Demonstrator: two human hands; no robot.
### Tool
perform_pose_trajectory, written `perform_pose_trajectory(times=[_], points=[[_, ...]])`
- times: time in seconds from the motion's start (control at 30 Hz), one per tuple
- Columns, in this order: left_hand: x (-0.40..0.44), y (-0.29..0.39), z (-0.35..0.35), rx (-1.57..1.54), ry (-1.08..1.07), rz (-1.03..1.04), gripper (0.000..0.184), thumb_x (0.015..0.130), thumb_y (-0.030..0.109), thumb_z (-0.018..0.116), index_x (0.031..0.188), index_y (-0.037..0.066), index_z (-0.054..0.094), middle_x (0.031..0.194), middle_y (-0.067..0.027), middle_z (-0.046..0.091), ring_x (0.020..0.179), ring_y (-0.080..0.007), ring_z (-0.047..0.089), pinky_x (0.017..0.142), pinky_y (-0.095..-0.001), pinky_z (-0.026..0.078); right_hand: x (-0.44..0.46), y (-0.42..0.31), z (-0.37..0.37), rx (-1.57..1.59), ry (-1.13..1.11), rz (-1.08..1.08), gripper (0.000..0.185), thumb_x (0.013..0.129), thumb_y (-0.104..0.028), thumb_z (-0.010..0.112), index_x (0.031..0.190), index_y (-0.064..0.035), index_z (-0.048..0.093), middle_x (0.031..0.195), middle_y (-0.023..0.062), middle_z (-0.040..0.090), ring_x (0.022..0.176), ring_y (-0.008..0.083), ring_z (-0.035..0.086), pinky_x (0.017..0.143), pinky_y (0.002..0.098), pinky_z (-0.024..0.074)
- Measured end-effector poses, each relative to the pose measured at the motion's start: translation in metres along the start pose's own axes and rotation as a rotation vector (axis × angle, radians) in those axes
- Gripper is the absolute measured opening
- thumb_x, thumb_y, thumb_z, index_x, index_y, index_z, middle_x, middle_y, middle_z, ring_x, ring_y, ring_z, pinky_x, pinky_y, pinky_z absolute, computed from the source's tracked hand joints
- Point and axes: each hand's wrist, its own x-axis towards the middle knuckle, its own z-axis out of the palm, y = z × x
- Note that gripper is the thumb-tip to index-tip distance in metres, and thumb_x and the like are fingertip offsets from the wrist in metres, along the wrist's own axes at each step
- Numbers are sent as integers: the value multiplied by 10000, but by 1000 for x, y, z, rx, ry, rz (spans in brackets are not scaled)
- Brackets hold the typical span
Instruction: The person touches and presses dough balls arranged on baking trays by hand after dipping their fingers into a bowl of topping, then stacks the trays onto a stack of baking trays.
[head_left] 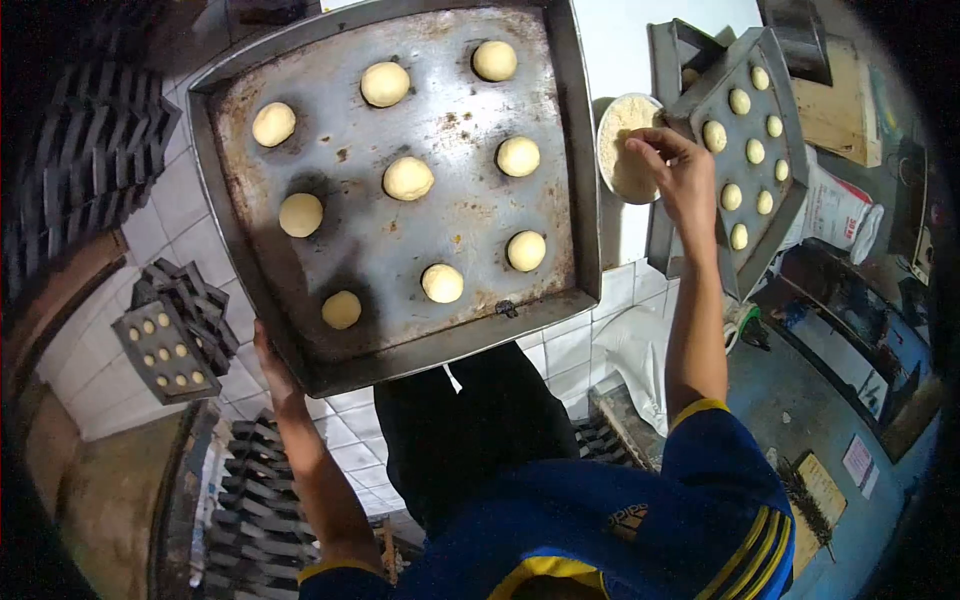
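Note:
A large, worn metal baking tray (450, 330) tilts in front of me, carrying several round, pale dough balls (408, 179) spaced in rows. At its lower left corner, my left hand (278, 370) grips the side wall, with some fingers hidden by the tray. To the right of the tray stands a white bowl (603, 150) of pale, crumbly powder (630, 120). My right hand (680, 175) is over the bowl's right side, thumb and fingers drawn together in a pinch. Whatever lies between those fingertips is hidden.
Another tray of dough balls (775, 200) leans on a tray at the right. A smaller-looking tray (165, 350) sits at the lower left on stacked dark pans (200, 300). More stacked pans (255, 500) stand near my left arm. A white plastic bag (635, 355) lies below the bowl.

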Motion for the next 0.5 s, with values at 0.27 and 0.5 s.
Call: perform_pose_trajectory(times=[0.27,0.5], points=[[4,-4,-8,-52,-17,-5,697,1088,571,499,1535,36,497,1498,-135,575,1335,-321,561,1159,-473,422,-37,-59,47,203,-125,-62,159,939,-152,806,1039,-31,828,957,115,810,843,172,736,809,312,563],[-2,3,1,72,59,42,627,1074,531,515,1524,95,508,1451,-127,605,1299,-336,598,1121,-510,473,-27,-63,87,-187,13,-489,172,864,-123,813,1034,-92,806,868,87,717,827,329,673,742,423,553]])
